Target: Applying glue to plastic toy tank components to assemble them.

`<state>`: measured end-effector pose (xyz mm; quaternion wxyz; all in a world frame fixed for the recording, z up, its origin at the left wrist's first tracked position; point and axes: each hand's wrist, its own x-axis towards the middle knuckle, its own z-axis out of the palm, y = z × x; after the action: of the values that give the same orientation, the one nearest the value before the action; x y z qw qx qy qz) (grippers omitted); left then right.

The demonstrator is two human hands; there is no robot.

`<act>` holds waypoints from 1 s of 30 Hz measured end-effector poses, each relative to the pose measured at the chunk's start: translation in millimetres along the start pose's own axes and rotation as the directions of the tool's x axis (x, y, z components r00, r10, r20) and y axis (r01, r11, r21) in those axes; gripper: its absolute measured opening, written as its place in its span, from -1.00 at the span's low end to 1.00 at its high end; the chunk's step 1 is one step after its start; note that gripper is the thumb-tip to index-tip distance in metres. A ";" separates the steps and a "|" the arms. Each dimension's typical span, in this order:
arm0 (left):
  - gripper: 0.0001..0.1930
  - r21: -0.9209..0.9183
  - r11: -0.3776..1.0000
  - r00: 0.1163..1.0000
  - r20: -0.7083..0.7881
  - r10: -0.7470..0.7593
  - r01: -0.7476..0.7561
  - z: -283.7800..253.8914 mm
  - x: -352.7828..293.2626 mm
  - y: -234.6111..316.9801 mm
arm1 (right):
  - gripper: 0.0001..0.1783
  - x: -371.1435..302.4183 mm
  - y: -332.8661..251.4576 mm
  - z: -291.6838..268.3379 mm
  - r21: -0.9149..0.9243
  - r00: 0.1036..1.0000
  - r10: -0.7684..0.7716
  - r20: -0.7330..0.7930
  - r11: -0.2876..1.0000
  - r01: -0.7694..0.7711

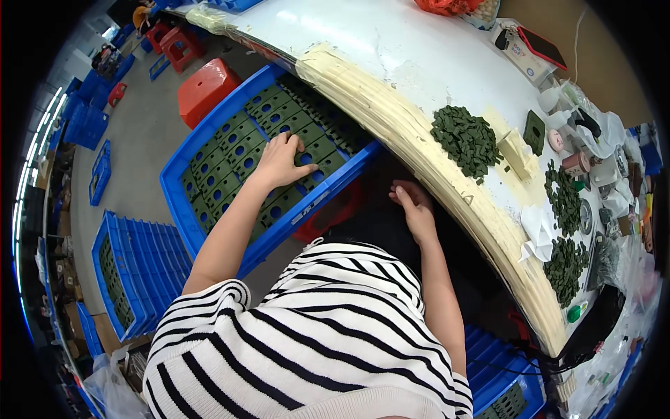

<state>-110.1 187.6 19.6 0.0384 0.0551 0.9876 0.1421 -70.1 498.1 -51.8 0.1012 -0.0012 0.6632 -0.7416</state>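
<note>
My left hand [280,160] is over a blue plastic tray [172,183] on my left. Its fingers and thumb are spread, and the tips touch or hover just above the rows of flat dark green plates [239,151] in it. Each plate has a large round hole, through which blue shows. My right hand [413,207] is low beside the table edge, above my lap. Its fingers are curled in toward the thumb; whether something small is between them is hidden.
The white table [349,38] with a padded cream edge [391,105] curves along my right. On it lie piles of small dark green pieces [466,140], a single green plate [534,133] and a phone [541,47]. Red stools [207,91] and stacked blue trays [150,269] stand left.
</note>
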 end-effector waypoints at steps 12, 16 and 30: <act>0.00 0.161 0.982 0.992 0.069 -0.109 0.097 -6.7 0.1 0.1 | -0.78 3.6 13.9 34.4 -0.227 0.990 -0.103 0.093 0.966 0.122; -0.03 0.262 0.962 0.990 0.095 -0.105 0.077 -4.2 12.7 13.2 | -0.79 9.2 12.0 39.5 -0.251 0.986 -0.121 0.116 0.957 0.147; -0.27 0.092 0.989 0.991 0.054 -0.122 0.117 -66.5 2.1 13.0 | -0.77 12.4 12.2 35.4 -0.274 0.971 -0.192 0.142 0.935 0.224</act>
<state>-117.0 181.8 86.8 0.0739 0.0017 0.9928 0.0939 -75.6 460.2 -61.2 0.0581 -0.1280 0.7534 -0.6424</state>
